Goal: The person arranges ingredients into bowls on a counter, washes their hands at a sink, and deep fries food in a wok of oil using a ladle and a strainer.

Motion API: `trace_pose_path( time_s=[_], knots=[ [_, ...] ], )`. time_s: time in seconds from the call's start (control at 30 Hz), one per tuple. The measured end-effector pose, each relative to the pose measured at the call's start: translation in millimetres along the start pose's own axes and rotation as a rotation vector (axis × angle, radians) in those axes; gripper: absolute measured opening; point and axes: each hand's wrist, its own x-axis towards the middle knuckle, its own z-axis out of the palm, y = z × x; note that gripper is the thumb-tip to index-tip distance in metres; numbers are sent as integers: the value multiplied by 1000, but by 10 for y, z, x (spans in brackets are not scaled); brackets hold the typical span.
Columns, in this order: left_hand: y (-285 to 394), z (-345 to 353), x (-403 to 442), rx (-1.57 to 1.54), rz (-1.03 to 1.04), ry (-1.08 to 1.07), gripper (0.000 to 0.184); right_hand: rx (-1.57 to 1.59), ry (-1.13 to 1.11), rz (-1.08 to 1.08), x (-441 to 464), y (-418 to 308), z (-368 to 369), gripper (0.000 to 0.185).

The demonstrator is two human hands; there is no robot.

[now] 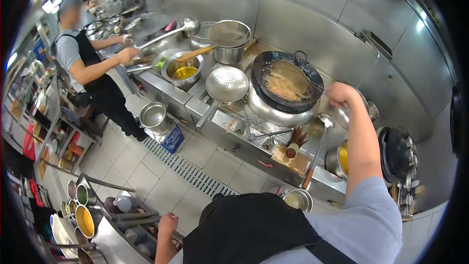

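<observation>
My right hand (342, 95) is closed around the handle of a wire strainer (304, 79), which reaches into a black wok (261, 76). Pale golden pieces of food (283, 87) bubble in oil there. My left hand (168, 223) hangs low at my side, near the edge of the counter behind me, with its fingers curled and nothing visible in them. A perforated ladle (227, 84) rests left of the wok. To the right, a wooden-handled ladle (320, 149) lies across the stove's front edge.
Another person (83, 58) stands at the left, holding a large ladle (168, 33). A steel pot of yellow oil (198, 62) and a tall pot (229, 55) stand along the range. A floor drain (195, 168) crosses the tiles. A bamboo brush (297, 139) sits at the front edge.
</observation>
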Motion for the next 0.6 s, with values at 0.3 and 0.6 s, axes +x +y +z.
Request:
trace_pose_path(
  time_s=[0.3, 0.6],
  knots=[
    [450, -268, 877, -7, 127, -144, 36, 704, 120, 39, 230, 292, 1227, 23],
    [252, 162, 905, 133, 137, -373, 37, 12, 454, 14, 151, 401, 1820, 41]
  ],
)
